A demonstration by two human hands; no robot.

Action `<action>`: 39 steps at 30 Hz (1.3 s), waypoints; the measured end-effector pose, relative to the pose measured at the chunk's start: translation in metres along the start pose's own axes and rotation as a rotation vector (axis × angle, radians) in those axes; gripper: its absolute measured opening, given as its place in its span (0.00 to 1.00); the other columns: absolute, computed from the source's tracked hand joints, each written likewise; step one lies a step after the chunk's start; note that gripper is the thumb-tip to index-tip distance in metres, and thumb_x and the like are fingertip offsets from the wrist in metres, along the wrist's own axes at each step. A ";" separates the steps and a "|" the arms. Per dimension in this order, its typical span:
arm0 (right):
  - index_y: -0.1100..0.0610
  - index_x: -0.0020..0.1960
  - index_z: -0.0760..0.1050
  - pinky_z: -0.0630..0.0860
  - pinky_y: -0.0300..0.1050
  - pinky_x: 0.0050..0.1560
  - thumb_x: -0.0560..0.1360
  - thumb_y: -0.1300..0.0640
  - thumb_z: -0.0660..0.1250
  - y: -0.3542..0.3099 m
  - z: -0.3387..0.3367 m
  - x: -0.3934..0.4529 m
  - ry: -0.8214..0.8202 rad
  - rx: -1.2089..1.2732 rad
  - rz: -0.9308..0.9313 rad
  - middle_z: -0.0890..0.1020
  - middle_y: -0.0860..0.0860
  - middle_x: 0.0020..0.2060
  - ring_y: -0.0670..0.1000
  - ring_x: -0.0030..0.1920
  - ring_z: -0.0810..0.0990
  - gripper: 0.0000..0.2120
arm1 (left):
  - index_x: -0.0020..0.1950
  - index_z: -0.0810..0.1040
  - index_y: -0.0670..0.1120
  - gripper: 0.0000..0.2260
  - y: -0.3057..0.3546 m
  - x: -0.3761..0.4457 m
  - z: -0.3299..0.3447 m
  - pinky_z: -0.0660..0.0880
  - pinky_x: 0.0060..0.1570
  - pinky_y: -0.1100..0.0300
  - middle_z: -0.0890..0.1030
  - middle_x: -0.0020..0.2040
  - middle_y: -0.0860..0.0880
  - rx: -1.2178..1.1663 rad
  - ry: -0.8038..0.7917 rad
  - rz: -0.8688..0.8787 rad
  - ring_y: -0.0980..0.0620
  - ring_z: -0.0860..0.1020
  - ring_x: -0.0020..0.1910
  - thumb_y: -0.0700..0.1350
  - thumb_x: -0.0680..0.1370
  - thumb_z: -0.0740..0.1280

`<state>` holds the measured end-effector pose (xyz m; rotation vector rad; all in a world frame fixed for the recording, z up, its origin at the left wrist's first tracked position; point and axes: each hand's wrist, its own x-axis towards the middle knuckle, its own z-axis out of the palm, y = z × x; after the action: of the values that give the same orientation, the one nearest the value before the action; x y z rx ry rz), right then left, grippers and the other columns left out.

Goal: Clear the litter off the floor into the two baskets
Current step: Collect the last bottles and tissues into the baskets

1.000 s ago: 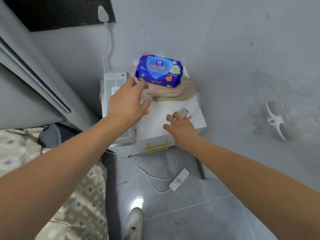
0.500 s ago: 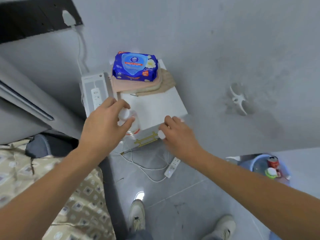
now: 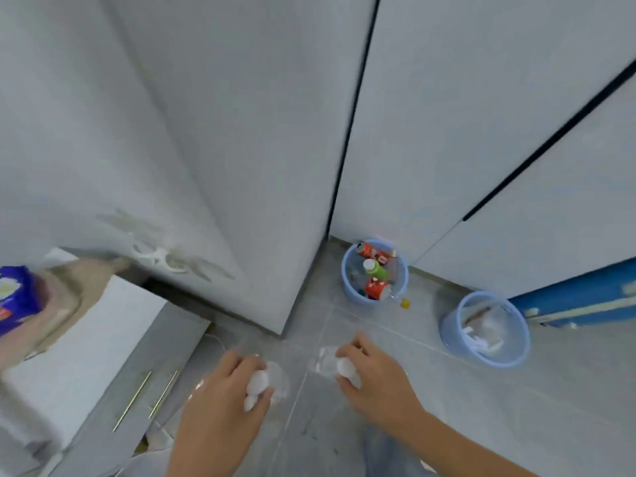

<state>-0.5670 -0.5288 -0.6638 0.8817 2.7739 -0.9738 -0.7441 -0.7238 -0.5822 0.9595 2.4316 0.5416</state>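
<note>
- The left hand (image 3: 220, 404) is curling its fingers (image 3: 241, 364) tightly around a clear plastic bottle with a white cap (image 3: 256, 385); the picture is blurred, so the bottle's outline is faint.
- The right hand (image 3: 375, 376) is closing its fingers (image 3: 358, 342) on a second clear bottle (image 3: 339, 366), also white-capped.
- Both hands are hovering over the grey tiled floor (image 3: 516, 425), near each other but apart.
- The nearer basket on the right (image 3: 447, 327) is holding pale scraps; the farther basket (image 3: 346, 280) by the wall corner is holding cans and a green bottle.
- A small yellow cap (image 3: 405, 303) is lying just beside the farther basket.
- Open floor is lying between the hands and both baskets.
- A white cabinet (image 3: 103, 339) is standing to the left, its edge close to the left hand.
</note>
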 end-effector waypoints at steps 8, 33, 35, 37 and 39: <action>0.53 0.59 0.79 0.80 0.48 0.45 0.74 0.52 0.74 0.147 -0.070 0.053 0.255 0.015 0.248 0.75 0.48 0.54 0.53 0.45 0.80 0.15 | 0.50 0.77 0.54 0.08 0.111 0.155 0.093 0.72 0.35 0.55 0.71 0.48 0.57 0.010 0.015 0.151 0.50 0.77 0.37 0.47 0.74 0.73; 0.56 0.63 0.70 0.77 0.52 0.51 0.79 0.48 0.66 0.356 -0.031 0.369 -0.019 -0.153 0.105 0.74 0.55 0.58 0.59 0.56 0.78 0.17 | 0.63 0.75 0.47 0.14 0.134 0.499 0.324 0.75 0.49 0.50 0.79 0.54 0.42 0.121 -0.138 0.081 0.40 0.78 0.53 0.44 0.78 0.67; 0.55 0.63 0.70 0.76 0.51 0.47 0.80 0.47 0.64 0.353 -0.017 0.376 -0.003 -0.175 0.055 0.76 0.55 0.56 0.59 0.52 0.80 0.17 | 0.58 0.76 0.47 0.10 0.127 0.503 0.340 0.74 0.45 0.51 0.80 0.51 0.43 0.119 -0.143 0.062 0.41 0.79 0.50 0.45 0.78 0.66; 0.55 0.65 0.70 0.73 0.48 0.44 0.80 0.47 0.64 0.351 -0.005 0.382 0.042 -0.197 0.013 0.78 0.54 0.55 0.58 0.51 0.81 0.17 | 0.57 0.78 0.47 0.08 0.120 0.501 0.356 0.77 0.48 0.49 0.81 0.51 0.45 0.115 -0.162 0.051 0.43 0.79 0.51 0.44 0.78 0.66; 0.55 0.68 0.68 0.72 0.46 0.44 0.81 0.47 0.65 0.352 0.005 0.388 0.065 -0.187 -0.010 0.79 0.54 0.55 0.57 0.53 0.81 0.19 | 0.59 0.77 0.47 0.10 0.112 0.499 0.370 0.78 0.51 0.47 0.81 0.53 0.45 0.111 -0.169 0.048 0.44 0.79 0.52 0.43 0.78 0.66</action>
<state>-0.7001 -0.1160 -0.9580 0.8877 2.8670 -0.6843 -0.8035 -0.2247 -0.9636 1.0659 2.3116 0.3299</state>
